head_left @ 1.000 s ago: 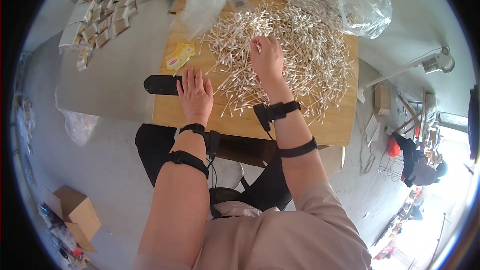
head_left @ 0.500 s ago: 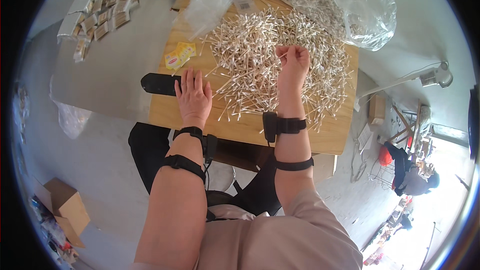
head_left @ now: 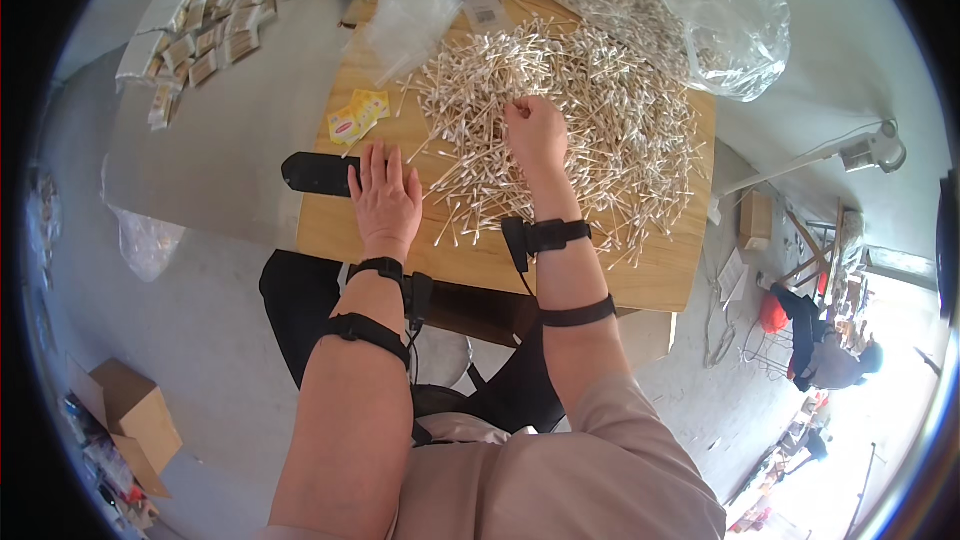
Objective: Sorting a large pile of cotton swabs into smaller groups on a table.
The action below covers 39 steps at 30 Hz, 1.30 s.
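Observation:
A wide heap of loose cotton swabs (head_left: 620, 115) with white tips covers much of the wooden table (head_left: 640, 285). Over the left-middle of the heap, my right hand (head_left: 540, 135) has its thumb and fingers pinched together. Whatever may be between those fingertips is too small or hidden to make out. My left hand (head_left: 385, 202) lies flat, fingers stretched out, at the table's left side. Its fingers rest on the end of a flat, black, elongated object (head_left: 315, 172) that juts past the table edge. Yellow printed cards (head_left: 358, 116) lie just beyond that hand.
Clear plastic bags (head_left: 410, 25) lie at the far left of the table. A large clear bag (head_left: 740, 40) with more swabs is at the far right. On the grey surface to the left sit several small packs (head_left: 240, 35). A lamp (head_left: 870, 152) stands right.
My right hand has moved left across the swab heap, from its right-middle to its left-middle, still pinched. My left hand has stayed in place.

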Motion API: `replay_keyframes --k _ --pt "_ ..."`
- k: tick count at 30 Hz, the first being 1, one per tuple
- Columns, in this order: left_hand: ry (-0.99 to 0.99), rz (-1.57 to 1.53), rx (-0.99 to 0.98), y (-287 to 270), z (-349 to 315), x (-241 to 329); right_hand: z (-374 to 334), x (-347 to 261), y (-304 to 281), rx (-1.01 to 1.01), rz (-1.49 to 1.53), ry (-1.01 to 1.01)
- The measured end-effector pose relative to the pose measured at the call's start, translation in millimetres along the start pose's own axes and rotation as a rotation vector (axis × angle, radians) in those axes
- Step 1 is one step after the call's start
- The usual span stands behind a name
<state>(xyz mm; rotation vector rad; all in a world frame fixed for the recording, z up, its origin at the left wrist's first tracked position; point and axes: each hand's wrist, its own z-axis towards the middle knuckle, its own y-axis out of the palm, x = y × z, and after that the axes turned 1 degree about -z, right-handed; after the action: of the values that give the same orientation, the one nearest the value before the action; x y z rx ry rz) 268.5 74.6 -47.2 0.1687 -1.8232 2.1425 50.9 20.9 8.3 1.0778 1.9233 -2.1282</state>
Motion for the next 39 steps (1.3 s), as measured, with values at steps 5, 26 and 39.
replay_keyframes --k 5,26,39 --pt "-0.001 0.004 0.004 -1 1 0 -15 17 -8 0.033 0.363 0.022" --pt "0.004 -0.004 0.005 -2 1 3 38 21 1 0.134 0.503 0.070" --pt "-0.005 -0.001 0.003 4 3 3 21 60 -23 -0.112 0.811 0.273"
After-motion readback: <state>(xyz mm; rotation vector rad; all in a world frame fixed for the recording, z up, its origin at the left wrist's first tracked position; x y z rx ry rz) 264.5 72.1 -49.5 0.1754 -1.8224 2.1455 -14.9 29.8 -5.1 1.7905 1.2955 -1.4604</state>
